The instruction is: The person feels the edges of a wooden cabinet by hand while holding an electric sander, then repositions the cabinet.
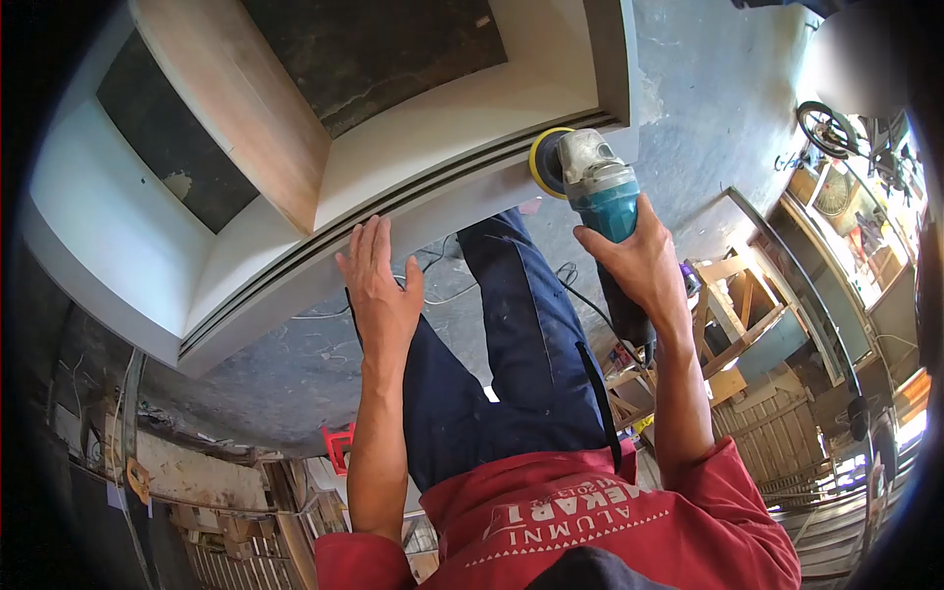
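My right hand point(644, 258) grips the teal body of an angle grinder point(607, 197) with a grey metal head. Its yellow-rimmed round pad point(544, 163) meets the front edge of a pale cabinet frame point(442, 208), near the right corner. Dark grooves run along that edge. My left hand point(379, 280) lies flat against the same edge further left, fingers stretched out and holding nothing. A brown wooden divider point(231, 108) stands inside the frame, just beyond my left fingertips.
A dark power cord point(587, 303) hangs beside my right leg. Wooden scraps point(742, 305) are piled on the right. A bicycle wheel point(827, 130) is at the far right. Something red point(338, 447) stands behind my left forearm. Thin cables trail across the grey floor point(285, 379).
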